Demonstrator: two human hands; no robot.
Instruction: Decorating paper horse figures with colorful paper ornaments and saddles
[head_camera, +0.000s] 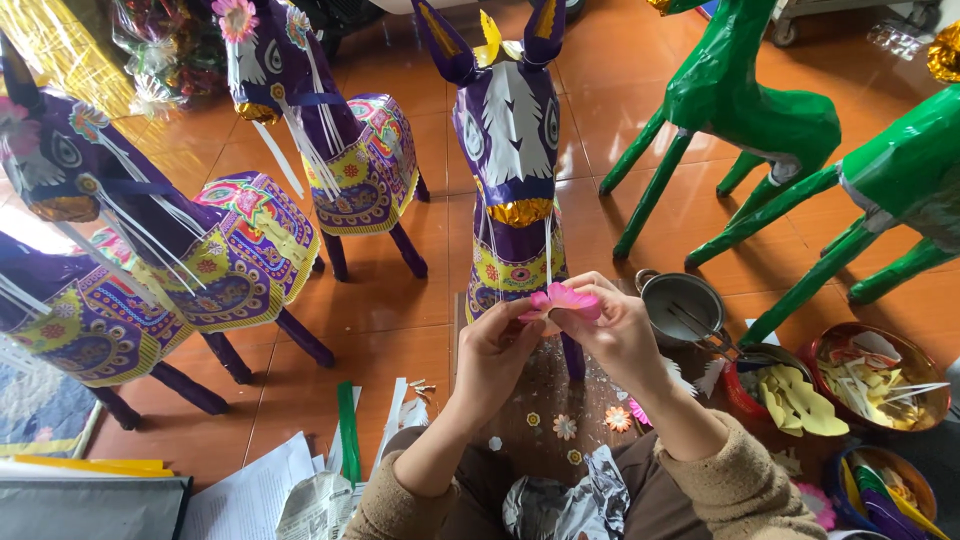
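Pink paper flower (565, 298) sat just below the purple paper horse (508, 150)'s gold muzzle, pinched from both sides. Left hand (495, 350) gripped its near edge, right hand (615, 330) curled over the top, petals lying flat across, both equally close.

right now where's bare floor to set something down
Bare tile lies between the middle purple horse and the green deer, and left of the left hand under the saddled horse. Crowded around the bowls and paper scraps.
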